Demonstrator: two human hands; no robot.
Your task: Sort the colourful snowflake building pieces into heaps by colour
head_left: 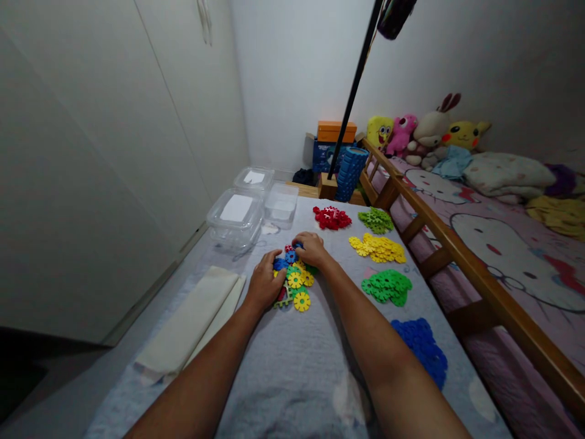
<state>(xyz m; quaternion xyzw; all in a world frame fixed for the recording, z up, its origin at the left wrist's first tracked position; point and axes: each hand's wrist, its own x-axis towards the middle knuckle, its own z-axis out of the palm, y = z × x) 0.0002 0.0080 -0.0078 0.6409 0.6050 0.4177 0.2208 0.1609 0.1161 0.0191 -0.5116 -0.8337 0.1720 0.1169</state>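
A small pile of mixed plastic snowflake discs, mostly yellow, green and blue with a little red, lies on the cloth-covered surface. My left hand cups the pile's left side, thumb and forefinger apart, with blue discs showing between them. At the far edge of the pile, my right hand has its fingers curled down on a blue snowflake disc; its fingertips are partly hidden. Sorted heaps lie to the right: red discs, light green discs, yellow discs, green discs and blue discs.
Clear plastic boxes stand at the back left, beside an open clear container. A folded cream cloth lies left of my left arm. A wooden bed rail runs along the right. A black pole rises behind.
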